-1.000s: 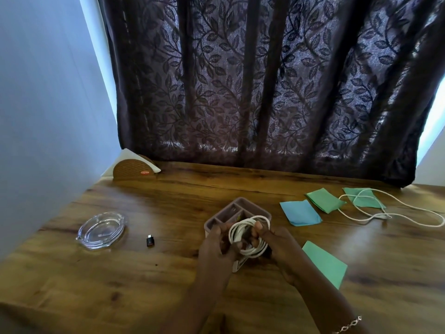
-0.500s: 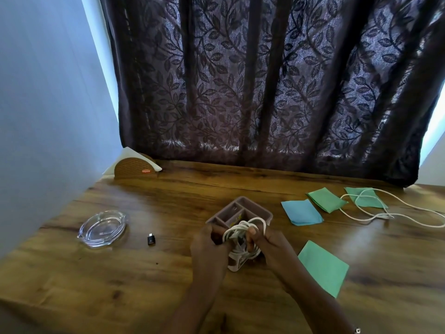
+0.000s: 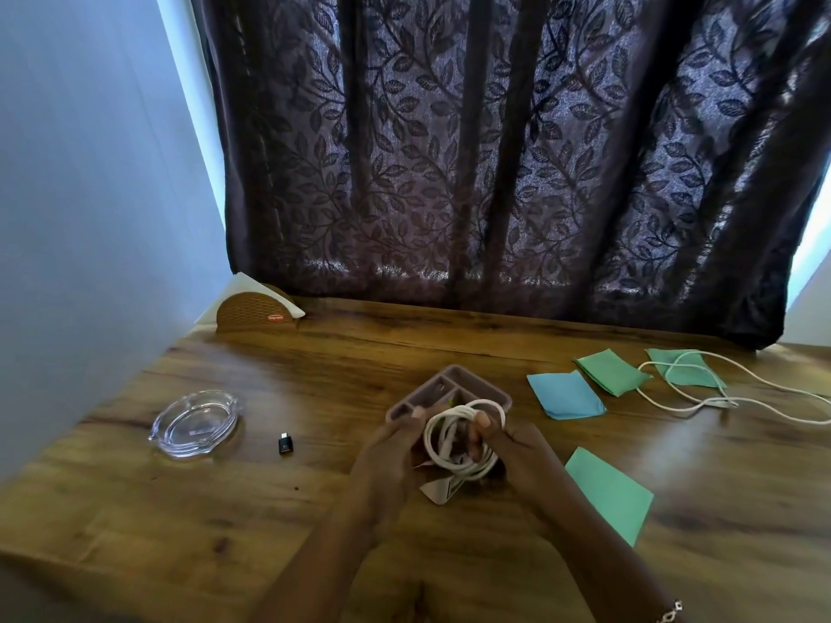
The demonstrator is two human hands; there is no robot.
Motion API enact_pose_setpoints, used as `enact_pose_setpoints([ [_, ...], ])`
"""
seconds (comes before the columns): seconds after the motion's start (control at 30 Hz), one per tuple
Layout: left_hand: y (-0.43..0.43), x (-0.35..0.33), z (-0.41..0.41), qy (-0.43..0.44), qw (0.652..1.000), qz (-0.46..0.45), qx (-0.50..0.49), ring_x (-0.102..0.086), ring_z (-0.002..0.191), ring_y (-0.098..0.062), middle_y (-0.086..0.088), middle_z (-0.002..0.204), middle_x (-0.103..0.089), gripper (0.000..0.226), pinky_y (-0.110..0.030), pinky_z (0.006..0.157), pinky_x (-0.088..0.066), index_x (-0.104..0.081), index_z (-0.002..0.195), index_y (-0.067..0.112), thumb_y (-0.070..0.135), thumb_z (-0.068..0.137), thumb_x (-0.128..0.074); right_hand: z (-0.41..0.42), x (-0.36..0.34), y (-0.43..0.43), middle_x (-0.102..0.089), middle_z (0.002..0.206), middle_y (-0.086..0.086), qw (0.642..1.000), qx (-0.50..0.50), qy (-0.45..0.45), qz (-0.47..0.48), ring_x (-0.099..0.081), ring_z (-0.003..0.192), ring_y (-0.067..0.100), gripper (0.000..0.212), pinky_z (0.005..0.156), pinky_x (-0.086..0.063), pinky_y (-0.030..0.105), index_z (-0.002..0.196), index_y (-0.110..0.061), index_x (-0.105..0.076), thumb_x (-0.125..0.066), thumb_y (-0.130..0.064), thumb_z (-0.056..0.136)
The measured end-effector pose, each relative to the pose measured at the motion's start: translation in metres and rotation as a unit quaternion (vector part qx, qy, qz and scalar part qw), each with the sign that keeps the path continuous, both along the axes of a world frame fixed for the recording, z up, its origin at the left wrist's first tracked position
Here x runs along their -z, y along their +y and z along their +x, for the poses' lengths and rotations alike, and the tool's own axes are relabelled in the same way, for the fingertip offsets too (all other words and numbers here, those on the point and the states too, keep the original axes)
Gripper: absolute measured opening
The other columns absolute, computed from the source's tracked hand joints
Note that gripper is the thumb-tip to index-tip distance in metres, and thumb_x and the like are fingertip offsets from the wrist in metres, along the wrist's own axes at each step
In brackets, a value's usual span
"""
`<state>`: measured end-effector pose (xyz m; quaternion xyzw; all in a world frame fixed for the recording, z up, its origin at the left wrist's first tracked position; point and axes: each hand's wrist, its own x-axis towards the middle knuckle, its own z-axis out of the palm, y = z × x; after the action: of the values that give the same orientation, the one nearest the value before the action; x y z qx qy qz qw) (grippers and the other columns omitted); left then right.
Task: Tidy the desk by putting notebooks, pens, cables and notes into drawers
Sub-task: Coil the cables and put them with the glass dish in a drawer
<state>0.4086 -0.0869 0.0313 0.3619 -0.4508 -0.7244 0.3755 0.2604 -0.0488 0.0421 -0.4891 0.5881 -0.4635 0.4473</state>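
A coiled white cable [image 3: 454,447] is held between both hands above the desk's middle. My left hand [image 3: 389,456] grips its left side and my right hand [image 3: 508,451] pinches its right side with thumb on top. Just behind the coil sits a mauve divided tray [image 3: 449,388]. A loose white cable [image 3: 719,393] lies at the right over a green note [image 3: 683,368]. Another green note [image 3: 609,370], a blue note [image 3: 564,394] and a larger green note [image 3: 609,492] lie flat on the desk.
A glass dish [image 3: 195,422] and a small black adapter [image 3: 283,443] lie on the left of the wooden desk [image 3: 135,510]. A brown napkin holder [image 3: 256,308] stands in the back left corner. A dark curtain [image 3: 494,173] hangs behind; a wall borders the left.
Both hands kept working the white coil in front of the tray; the loop now looks wider and rounder than half a second ago. Nothing else on the desk moved.
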Motion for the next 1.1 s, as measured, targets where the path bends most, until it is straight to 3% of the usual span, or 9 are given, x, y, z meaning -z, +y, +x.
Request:
enact_pose_setpoints([
  [0.17, 0.004, 0.003, 0.005, 0.104, 0.993, 0.05, -0.004, -0.069, 0.09, -0.023, -0.015, 0.104, -0.07, 0.033, -0.034, 0.078, -0.058, -0.064, 0.109, 0.006, 0.013, 0.079, -0.054, -0.001, 0.0, 0.0, -0.064, 0.084, 0.013, 0.999, -0.005, -0.035, 0.009, -0.062, 0.071, 0.014, 0.033, 0.058, -0.051, 0.017, 0.095, 0.0, -0.06, -0.037, -0.024, 0.097],
  [0.27, 0.008, 0.008, 0.003, -0.033, 0.997, -0.038, -0.06, -0.07, 0.089, -0.021, -0.011, 0.099, -0.072, 0.03, -0.033, 0.074, -0.058, -0.062, 0.109, 0.008, 0.008, 0.079, -0.064, 0.005, 0.002, -0.001, -0.066, 0.084, 0.007, 0.998, 0.0, -0.055, -0.001, -0.064, 0.073, 0.01, 0.027, 0.058, -0.052, 0.015, 0.093, -0.007, -0.06, -0.037, -0.021, 0.097],
  [0.43, 0.015, 0.019, 0.002, -0.23, 0.94, -0.171, -0.187, -0.068, 0.081, -0.014, -0.004, 0.091, -0.069, 0.023, -0.033, 0.068, -0.059, -0.06, 0.099, 0.015, 0.006, 0.08, -0.069, 0.026, 0.011, -0.002, -0.067, 0.091, 0.009, 0.999, -0.017, 0.021, -0.047, -0.063, 0.087, 0.017, 0.024, 0.078, -0.053, 0.031, 0.09, -0.014, -0.061, -0.039, -0.021, 0.097],
  [0.53, 0.018, 0.021, 0.01, -0.271, 0.913, -0.202, -0.227, -0.064, 0.075, -0.01, 0.001, 0.083, -0.066, 0.019, -0.028, 0.063, -0.058, -0.059, 0.097, 0.015, 0.004, 0.082, -0.065, 0.039, 0.014, -0.004, -0.066, 0.082, 0.01, 0.998, -0.03, 0.01, -0.045, -0.062, 0.075, 0.016, 0.026, 0.068, -0.052, 0.029, 0.087, -0.009, -0.063, -0.04, -0.017, 0.096],
  [0.63, 0.018, 0.025, 0.025, -0.32, 0.875, -0.259, -0.255, -0.062, 0.076, -0.008, 0.007, 0.085, -0.065, 0.021, -0.027, 0.067, -0.055, -0.06, 0.104, 0.015, 0.004, 0.085, -0.059, 0.055, 0.018, -0.01, -0.064, 0.091, -0.001, 0.998, -0.045, 0.022, -0.022, -0.063, 0.077, 0.007, 0.016, 0.059, -0.052, 0.018, 0.107, -0.017, -0.057, -0.047, -0.015, 0.095],
  [0.77, 0.015, 0.032, 0.051, -0.364, 0.842, -0.291, -0.271, -0.064, 0.085, -0.021, -0.003, 0.101, -0.066, 0.037, -0.033, 0.07, -0.053, -0.056, 0.123, 0.014, 0.001, 0.089, -0.049, 0.081, 0.033, -0.02, -0.057, 0.112, -0.002, 0.998, -0.018, 0.053, 0.018, -0.061, 0.1, 0.016, 0.035, 0.072, -0.058, 0.032, 0.12, -0.026, -0.043, -0.056, -0.013, 0.091],
  [0.83, 0.012, 0.036, 0.066, -0.393, 0.825, -0.295, -0.279, -0.062, 0.091, -0.024, -0.01, 0.108, -0.064, 0.042, -0.025, 0.073, -0.046, -0.056, 0.126, 0.012, -0.003, 0.087, -0.048, 0.096, 0.043, -0.027, -0.056, 0.116, -0.003, 0.991, -0.013, 0.136, 0.0, -0.059, 0.105, 0.017, 0.039, 0.081, -0.056, 0.038, 0.125, -0.025, -0.045, -0.059, -0.016, 0.089],
  [0.97, 0.001, 0.046, 0.099, -0.441, 0.805, -0.278, -0.284, -0.059, 0.094, -0.026, -0.015, 0.112, -0.057, 0.044, -0.02, 0.075, -0.038, -0.058, 0.124, 0.011, -0.004, 0.083, -0.052, 0.131, 0.056, -0.043, -0.058, 0.12, -0.001, 0.975, -0.044, 0.218, -0.005, -0.055, 0.11, 0.014, 0.04, 0.095, -0.044, 0.029, 0.13, -0.02, -0.047, -0.056, -0.017, 0.091],
  [1.1, -0.009, 0.053, 0.142, -0.477, 0.795, -0.23, -0.295, -0.058, 0.096, -0.026, -0.009, 0.112, -0.059, 0.042, -0.026, 0.074, -0.038, -0.057, 0.125, 0.015, 0.003, 0.084, -0.056, 0.174, 0.065, -0.059, -0.057, 0.127, 0.005, 0.977, -0.093, 0.184, 0.046, -0.054, 0.114, 0.017, 0.044, 0.088, -0.038, 0.019, 0.134, -0.015, -0.044, -0.055, -0.014, 0.091],
])
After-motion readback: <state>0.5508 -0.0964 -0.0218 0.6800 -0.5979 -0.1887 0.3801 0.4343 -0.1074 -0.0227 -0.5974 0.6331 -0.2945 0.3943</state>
